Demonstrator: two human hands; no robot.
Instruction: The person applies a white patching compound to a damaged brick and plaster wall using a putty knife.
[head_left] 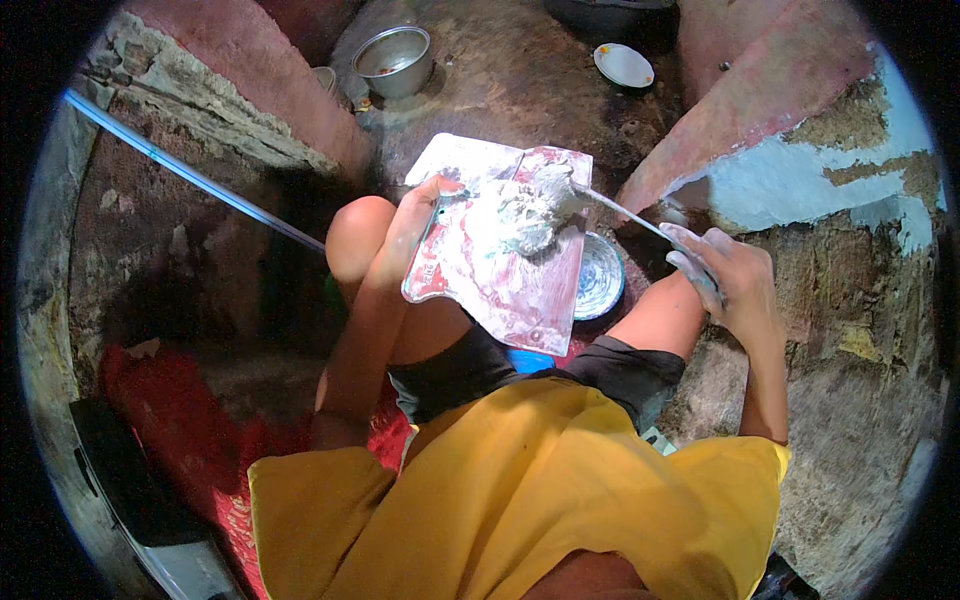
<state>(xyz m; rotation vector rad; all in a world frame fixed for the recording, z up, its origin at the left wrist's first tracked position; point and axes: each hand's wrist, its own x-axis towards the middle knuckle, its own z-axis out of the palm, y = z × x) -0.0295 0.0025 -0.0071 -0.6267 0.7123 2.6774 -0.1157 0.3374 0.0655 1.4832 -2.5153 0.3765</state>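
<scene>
A flat red board (520, 305) smeared with white paste rests across my knees, tilted. At its left edge my left hand (425, 212) is closed, with the thumb on top. A lumpy mound of grey-white paste (535, 215) lies on the board's upper right part. My right hand (728, 278), smudged with paste, is closed around a thin, long-handled tool (635, 217). The tool's far end meets the mound, and the paste hides its shape. Partly under the board's right edge stands a blue-rimmed bowl (600, 280) with white smears inside.
A metal pot (393, 65) and a white plate (624, 66) stand on the floor farther off, near a dark basin (612, 14). Worn wall edges rise on both sides. A pale blue pipe (190, 170) slants in from the left. Red cloth (170, 410) lies at lower left.
</scene>
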